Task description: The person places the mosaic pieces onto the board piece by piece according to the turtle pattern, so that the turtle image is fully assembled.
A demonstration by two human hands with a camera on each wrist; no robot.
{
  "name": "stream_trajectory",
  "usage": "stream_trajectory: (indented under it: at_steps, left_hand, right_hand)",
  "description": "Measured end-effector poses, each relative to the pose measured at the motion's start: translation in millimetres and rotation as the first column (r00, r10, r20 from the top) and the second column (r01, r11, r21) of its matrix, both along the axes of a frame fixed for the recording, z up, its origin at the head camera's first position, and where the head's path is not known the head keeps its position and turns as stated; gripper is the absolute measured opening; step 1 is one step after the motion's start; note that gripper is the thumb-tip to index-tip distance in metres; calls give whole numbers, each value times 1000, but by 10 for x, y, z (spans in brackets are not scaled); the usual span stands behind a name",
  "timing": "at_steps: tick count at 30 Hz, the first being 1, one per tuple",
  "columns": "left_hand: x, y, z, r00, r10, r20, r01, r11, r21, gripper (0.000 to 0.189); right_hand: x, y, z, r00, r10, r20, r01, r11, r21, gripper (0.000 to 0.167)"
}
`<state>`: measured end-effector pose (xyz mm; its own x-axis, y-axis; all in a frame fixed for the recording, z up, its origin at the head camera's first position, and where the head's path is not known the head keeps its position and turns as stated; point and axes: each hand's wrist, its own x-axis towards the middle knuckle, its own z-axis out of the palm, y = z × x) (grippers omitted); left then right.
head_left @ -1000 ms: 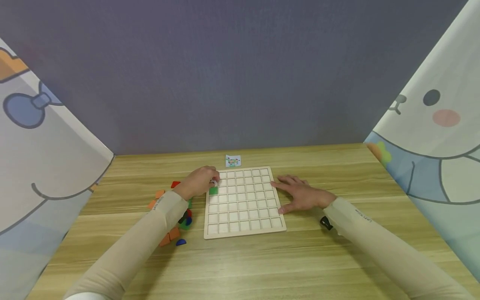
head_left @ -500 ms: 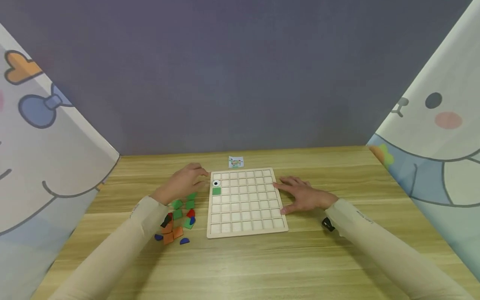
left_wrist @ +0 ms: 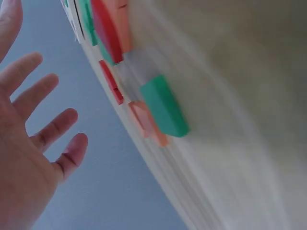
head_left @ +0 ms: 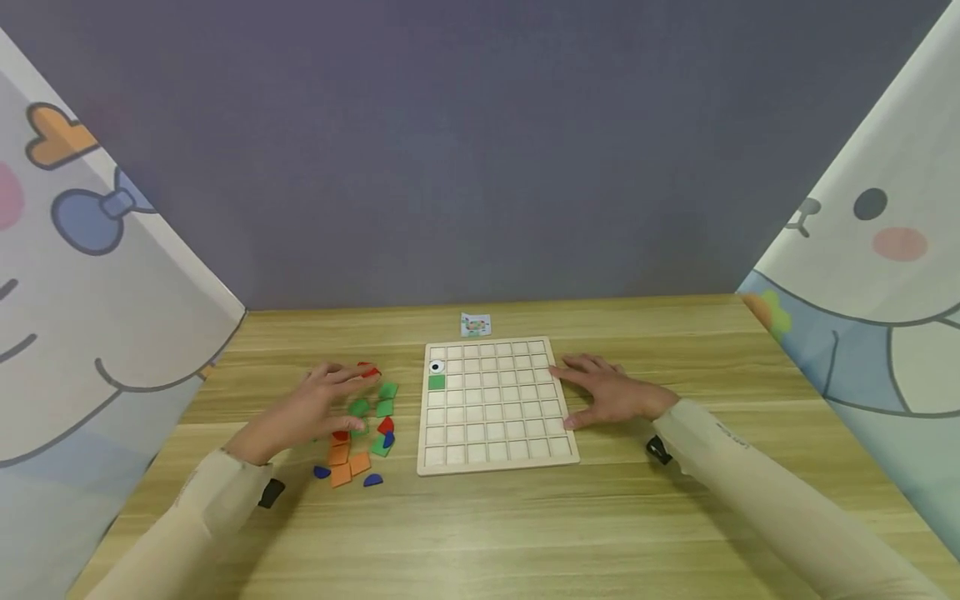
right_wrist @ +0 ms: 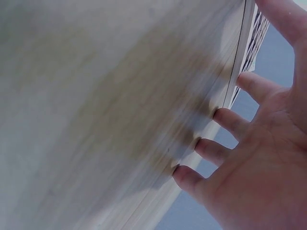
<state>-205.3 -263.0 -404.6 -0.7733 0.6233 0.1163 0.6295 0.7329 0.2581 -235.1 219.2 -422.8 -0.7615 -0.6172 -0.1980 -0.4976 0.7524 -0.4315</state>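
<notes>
Fingers of left hand (head_left: 307, 408) spread over loose tiles (head_left: 360, 463) | right hand (head_left: 612, 395) spread, touching right edge of grid board (head_left: 493, 409) on bench (head_left: 525, 525) | eye tile (head_left: 437, 367), green square (head_left: 437, 382) in its left column

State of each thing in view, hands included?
Left hand: spread, holding nothing
Right hand: spread, at board's right edge
Grid board: flat, mostly unfilled
Eye tile: in left-column cell
Green square: in cell just below
Loose tiles: scattered left of board
Picture card: face up
</notes>
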Motion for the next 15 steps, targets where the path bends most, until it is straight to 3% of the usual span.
stream_trajectory:
  at_steps: [7, 15]
  left_hand:
    - [115, -64, -85, 1000, -12, -23, 12, 1000, 24, 76]
    - [159, -129, -167, 1000, -23, -21, 24, 1000, 15, 81]
  right_hand:
    - [1, 1, 3, 1000, -1, -3, 1, 1000, 3, 93]
    - [-9, 4, -10, 1000, 0, -5, 0, 1000, 6, 93]
